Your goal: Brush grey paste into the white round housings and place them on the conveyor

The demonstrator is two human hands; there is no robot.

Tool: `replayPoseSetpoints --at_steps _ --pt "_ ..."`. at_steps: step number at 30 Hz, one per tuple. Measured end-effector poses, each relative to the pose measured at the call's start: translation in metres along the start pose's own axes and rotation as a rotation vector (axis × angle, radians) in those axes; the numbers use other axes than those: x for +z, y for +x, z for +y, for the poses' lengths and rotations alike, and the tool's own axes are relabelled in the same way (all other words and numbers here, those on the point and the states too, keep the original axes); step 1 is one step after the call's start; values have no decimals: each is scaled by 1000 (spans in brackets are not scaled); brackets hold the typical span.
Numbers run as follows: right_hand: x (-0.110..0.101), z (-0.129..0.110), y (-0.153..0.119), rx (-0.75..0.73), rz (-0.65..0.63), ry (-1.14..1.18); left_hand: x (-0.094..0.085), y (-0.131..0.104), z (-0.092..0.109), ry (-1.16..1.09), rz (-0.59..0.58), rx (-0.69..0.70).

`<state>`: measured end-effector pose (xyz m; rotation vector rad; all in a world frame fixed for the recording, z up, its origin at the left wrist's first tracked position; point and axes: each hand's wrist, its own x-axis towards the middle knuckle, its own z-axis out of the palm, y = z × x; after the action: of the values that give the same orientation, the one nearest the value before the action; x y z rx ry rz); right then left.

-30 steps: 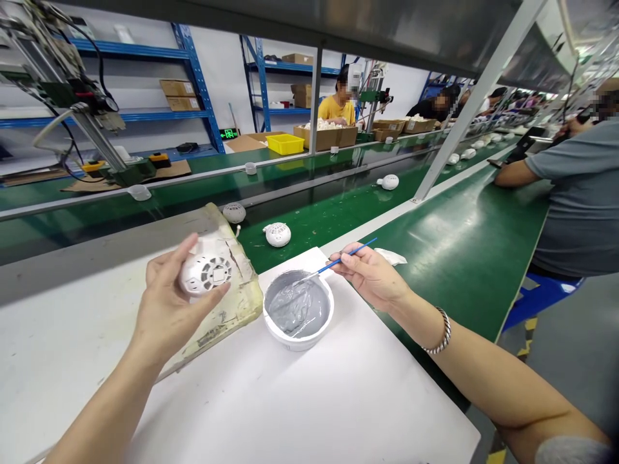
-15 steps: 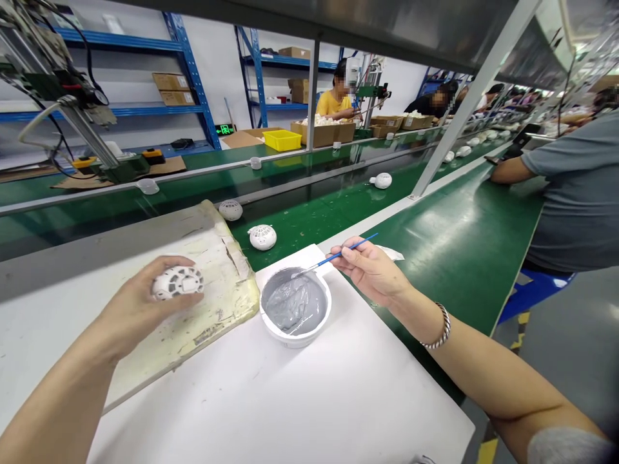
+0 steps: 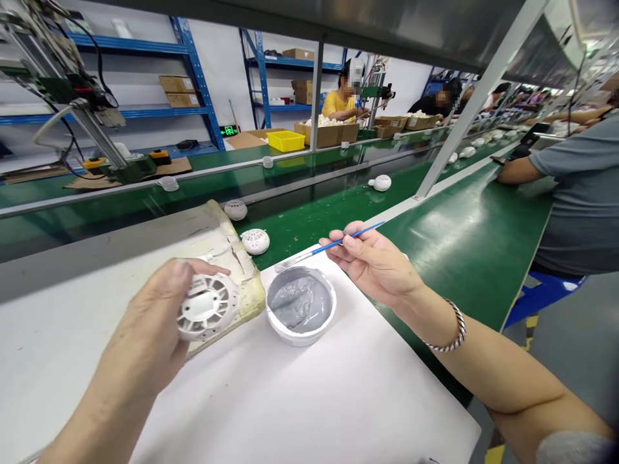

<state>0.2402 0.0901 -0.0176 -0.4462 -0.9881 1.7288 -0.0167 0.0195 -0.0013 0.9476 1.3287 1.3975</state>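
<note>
My left hand (image 3: 155,322) grips a round white slotted plastic housing (image 3: 209,305) by its edge, its vented face turned towards me. Between the fingers of my right hand (image 3: 374,261) is a thin blue paintbrush (image 3: 331,245), its tip pointing left over the far rim of the tub. Thick grey paste fills much of the white tub (image 3: 300,340), which stands on a white sheet (image 3: 290,399). Two similar white housings, one nearer (image 3: 255,241) and one farther (image 3: 235,209), sit just beyond the worn board.
A worn board (image 3: 254,296) with yellowed edges lies at left. Another white housing (image 3: 382,183) rests on the green belt (image 3: 319,216). A slanted metal post (image 3: 449,116) rises at right. A co-worker in a grey shirt (image 3: 580,200) sits at right; a yellow bin (image 3: 286,140) stands behind.
My left hand has brought the white housing closer to me and rightward, turning its slotted face into view. The paintbrush has lifted out of the grey paste.
</note>
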Motion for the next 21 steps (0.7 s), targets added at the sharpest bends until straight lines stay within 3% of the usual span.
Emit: replayPoseSetpoints --at_steps 3,6,13,18,21 --pt "22 0 -2 -83 -87 -56 15 -14 3 37 -3 -108" --pt "37 5 -7 -180 -165 -134 22 -22 4 55 -17 -117" --pt "40 19 -20 -446 -302 -420 15 -18 -7 75 -84 -91" --pt "36 9 -24 -893 -642 -912 16 -20 -8 62 -94 -113" --pt "41 -1 -29 -952 -857 -1181 15 -19 -8 70 -98 -104"
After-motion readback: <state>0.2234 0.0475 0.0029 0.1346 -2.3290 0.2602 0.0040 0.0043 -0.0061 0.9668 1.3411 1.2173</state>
